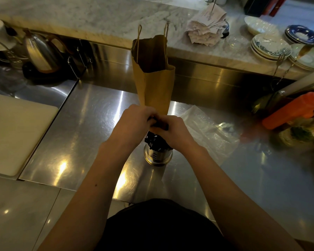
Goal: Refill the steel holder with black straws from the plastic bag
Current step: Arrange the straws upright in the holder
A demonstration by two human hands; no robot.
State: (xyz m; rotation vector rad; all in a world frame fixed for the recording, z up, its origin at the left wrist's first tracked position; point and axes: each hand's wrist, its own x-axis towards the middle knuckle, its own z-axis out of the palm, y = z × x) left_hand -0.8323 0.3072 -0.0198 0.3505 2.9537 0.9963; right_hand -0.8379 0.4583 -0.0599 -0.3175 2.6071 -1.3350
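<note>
Over holder (157, 155), both hands (136, 119) (174, 131) round straws (153, 140).

Both forearms (96, 174) bare; a black garment (161, 225) covers the torso.

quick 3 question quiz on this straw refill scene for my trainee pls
1. True or false: the clear plastic bag lies on the steel counter, to the right of the steel holder.
2. What do the left hand and the right hand both grip? A) a knife B) the narrow end of the brown paper bag C) a sponge
3. Fill in: the straws standing in the steel holder are ____ in colour.

Key: 1 true; 2 B; 3 black.
</note>
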